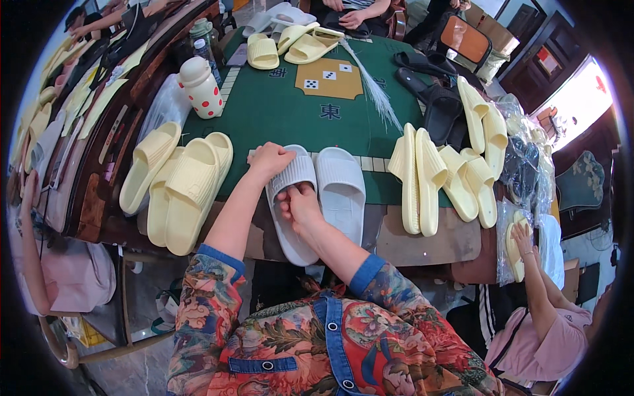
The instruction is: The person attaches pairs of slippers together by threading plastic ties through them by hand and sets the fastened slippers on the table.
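Note:
Two pale grey slide sandals lie side by side at the near edge of the green table [284,112]. My left hand [269,160] rests on the ribbed strap of the left grey sandal [294,237], fingers curled over its top. My right hand [298,204] reaches inside the same sandal's opening, fingers tucked under the strap. The right grey sandal [341,191] lies untouched beside it.
Several pale yellow sandals lie stacked at the left [178,191] and at the right [429,178]. Black sandals [436,105] lie at the far right, a white spotted bottle [200,86] at the far left. Another person's hand [522,237] holds a bagged yellow sandal at the right.

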`<action>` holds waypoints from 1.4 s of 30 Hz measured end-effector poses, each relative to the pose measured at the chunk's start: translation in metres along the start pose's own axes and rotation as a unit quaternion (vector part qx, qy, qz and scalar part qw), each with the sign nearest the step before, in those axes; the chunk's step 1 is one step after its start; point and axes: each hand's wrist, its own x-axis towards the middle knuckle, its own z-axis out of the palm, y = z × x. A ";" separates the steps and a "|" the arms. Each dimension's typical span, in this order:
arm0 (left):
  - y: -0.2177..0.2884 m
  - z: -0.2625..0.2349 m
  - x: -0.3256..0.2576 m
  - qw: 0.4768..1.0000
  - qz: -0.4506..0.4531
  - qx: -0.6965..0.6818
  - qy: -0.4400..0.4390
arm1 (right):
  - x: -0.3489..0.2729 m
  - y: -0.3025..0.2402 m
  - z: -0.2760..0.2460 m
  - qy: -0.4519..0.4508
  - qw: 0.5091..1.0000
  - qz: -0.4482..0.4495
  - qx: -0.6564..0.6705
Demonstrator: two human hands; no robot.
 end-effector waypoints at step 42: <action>0.063 0.043 -0.003 0.958 0.245 -0.142 -0.029 | -0.105 -0.034 -0.138 -0.070 0.969 -0.238 -0.007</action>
